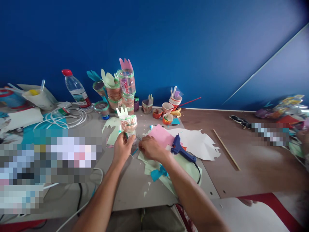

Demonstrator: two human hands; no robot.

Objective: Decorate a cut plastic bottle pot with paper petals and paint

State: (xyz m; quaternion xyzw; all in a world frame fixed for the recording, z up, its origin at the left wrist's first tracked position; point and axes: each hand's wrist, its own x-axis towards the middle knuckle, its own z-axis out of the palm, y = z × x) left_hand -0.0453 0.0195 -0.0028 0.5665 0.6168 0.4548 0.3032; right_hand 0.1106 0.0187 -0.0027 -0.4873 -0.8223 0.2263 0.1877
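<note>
My left hand [124, 146] is wrapped round the base of a small clear plastic cup [129, 123] with a printed label and pale pointed paper strips standing up from its rim. The cup is upright, just above the table. To its right, my right hand [151, 147] is low over the paper scraps with its fingers curled together; what they hold, if anything, is hidden. Beside that hand lie a pink paper sheet [161, 135] and a blue glue gun [181, 149]. Pale green paper [180, 164] and a torn blue piece [158, 173] lie below the wrist.
Decorated plastic containers [127, 83] stand stacked along the blue wall [154, 42], near a red-capped bottle [76, 88] and paper cups [167, 108]. A coiled white cable [72, 120] lies left. White paper [200, 141] and a wooden stick [226, 149] lie right. Another person's hand [303, 137] shows far right.
</note>
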